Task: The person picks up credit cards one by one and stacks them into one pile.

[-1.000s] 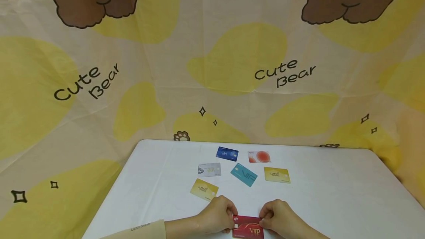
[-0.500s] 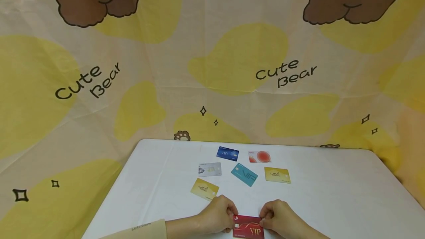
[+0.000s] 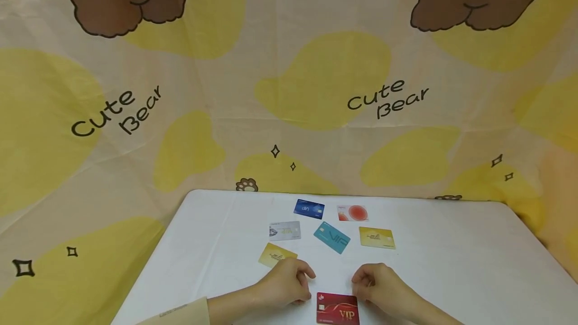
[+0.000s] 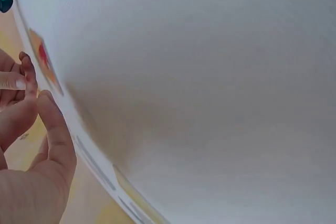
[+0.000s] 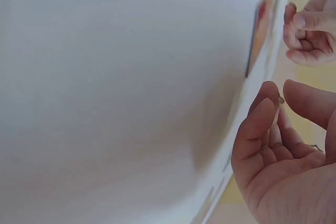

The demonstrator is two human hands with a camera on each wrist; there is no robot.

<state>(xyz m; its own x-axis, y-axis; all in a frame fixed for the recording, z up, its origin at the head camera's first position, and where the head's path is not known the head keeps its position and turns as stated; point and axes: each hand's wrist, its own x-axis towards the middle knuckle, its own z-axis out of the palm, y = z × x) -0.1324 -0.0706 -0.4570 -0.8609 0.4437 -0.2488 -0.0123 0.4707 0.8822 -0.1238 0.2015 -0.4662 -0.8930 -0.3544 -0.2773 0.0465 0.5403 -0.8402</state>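
A red VIP card lies flat on the white table near its front edge. To its left and a little above is my left hand, fingers loosely bent and holding nothing. My right hand hovers by the card's upper right corner, thumb and fingertips apart with nothing between them, as the right wrist view shows. A yellow card is partly covered by the left hand. Both wrist views catch a card edge-on beyond the fingers, too slanted to read.
Farther back lie a silver card, a teal card, a second yellow card, a blue card and a white card with a red circle. Behind the table hangs a bear-print cloth.
Both hands have let go of the red card's sides. The left hand has moved up and left, the right hand slightly up. The card stays in place.
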